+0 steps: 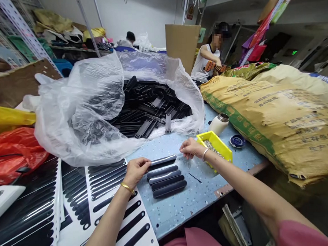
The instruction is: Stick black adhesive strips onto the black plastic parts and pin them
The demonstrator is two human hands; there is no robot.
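Observation:
My left hand [137, 170] is closed on the left end of a dark oblong strip [163, 160] lying on the blue speckled table [181, 203]. Below that strip lie several similar dark strips [167, 179] in a row. My right hand [190, 148] is pinched shut just right of the top strip, beside a yellow bin [215, 148] of small metal parts; what it pinches is too small to make out. A thin dark pin [194, 177] lies on the table near the strips.
White sheets [113, 199] with dark oblong cut-outs lie at the left. A clear plastic bag [91, 104] of black comb-like parts fills the middle. A large yellow sack [279, 113], white bottle [219, 123] and dark lid [237, 141] sit right. A person works behind a cardboard box [182, 43].

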